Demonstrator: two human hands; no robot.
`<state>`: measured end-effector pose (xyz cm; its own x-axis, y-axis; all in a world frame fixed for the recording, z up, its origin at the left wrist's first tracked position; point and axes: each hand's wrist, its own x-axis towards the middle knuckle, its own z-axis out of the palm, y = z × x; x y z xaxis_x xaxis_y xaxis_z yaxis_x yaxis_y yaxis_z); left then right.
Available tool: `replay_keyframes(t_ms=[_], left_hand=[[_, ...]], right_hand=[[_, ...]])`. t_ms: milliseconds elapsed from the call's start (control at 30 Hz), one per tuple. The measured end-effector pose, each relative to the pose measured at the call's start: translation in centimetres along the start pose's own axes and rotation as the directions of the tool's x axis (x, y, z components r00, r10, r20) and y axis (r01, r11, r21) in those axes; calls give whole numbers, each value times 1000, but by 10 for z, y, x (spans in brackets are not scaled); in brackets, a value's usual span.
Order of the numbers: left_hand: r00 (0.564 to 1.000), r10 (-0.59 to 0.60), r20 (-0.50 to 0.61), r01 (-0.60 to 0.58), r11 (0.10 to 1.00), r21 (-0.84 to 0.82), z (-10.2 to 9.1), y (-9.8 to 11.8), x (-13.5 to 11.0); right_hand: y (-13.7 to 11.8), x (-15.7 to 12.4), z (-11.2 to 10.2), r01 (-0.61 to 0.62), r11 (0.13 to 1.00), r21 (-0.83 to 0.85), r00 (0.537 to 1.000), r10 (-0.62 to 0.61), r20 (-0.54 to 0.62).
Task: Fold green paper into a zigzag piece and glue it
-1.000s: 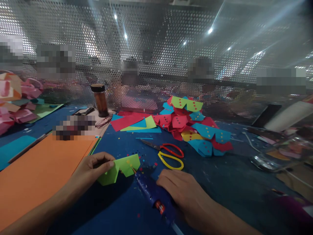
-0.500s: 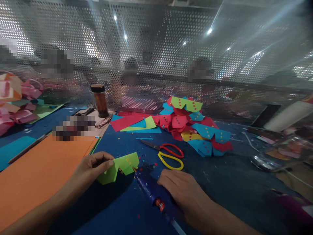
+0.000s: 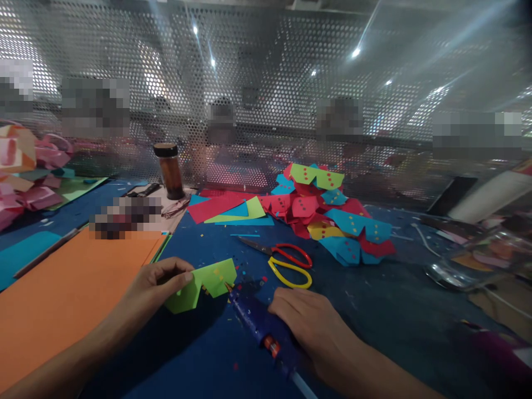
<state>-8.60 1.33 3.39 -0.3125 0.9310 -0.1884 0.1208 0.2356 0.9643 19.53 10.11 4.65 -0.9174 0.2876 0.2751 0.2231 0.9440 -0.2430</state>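
Note:
My left hand (image 3: 155, 288) pinches a folded lime-green paper piece (image 3: 203, 284) and holds it just above the blue table (image 3: 374, 327). My right hand (image 3: 310, 324) wraps around a blue glue gun (image 3: 260, 327) that lies low over the table. The gun's nozzle points up-left and almost touches the green paper's lower edge. Just beyond the gun lie scissors (image 3: 286, 260) with red and yellow handles.
A heap of folded red, blue, yellow and green dotted paper shapes (image 3: 332, 216) lies behind the scissors. Flat coloured sheets (image 3: 228, 209) and a brown jar (image 3: 169, 170) stand further back. An orange sheet (image 3: 70, 288) covers the left. A perforated metal screen (image 3: 266, 94) closes the far side.
The glue gun's nozzle has crept slightly closer to the green paper. Both hands have otherwise stayed in place.

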Motion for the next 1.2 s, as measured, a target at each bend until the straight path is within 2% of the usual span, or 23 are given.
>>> replay_keyframes(t_ms=[167, 300, 533, 867, 1000, 1200], left_hand=[[1000, -8, -14, 9, 1000, 13, 3, 4, -2], [1000, 10, -15, -9, 1000, 30, 2, 4, -2], [1000, 4, 20, -4, 1000, -6, 0, -1, 0], [1000, -23, 9, 23, 999, -40, 2, 4, -4], [1000, 0, -14, 0, 1000, -27, 4, 6, -4], [1000, -5, 7, 6, 1000, -28, 2, 3, -1]], right_hand=[[-1, 1, 0, -4, 1000, -1, 1000, 4, -2], [-2, 1, -2, -10, 1000, -9, 999, 10, 41], [0, 0, 1, 3, 1000, 4, 1000, -3, 3], [-1, 0, 0, -19, 1000, -7, 1000, 20, 19], [-1, 0, 1, -13, 1000, -7, 1000, 13, 21], [-2, 0, 2, -29, 1000, -1, 999, 29, 30]])
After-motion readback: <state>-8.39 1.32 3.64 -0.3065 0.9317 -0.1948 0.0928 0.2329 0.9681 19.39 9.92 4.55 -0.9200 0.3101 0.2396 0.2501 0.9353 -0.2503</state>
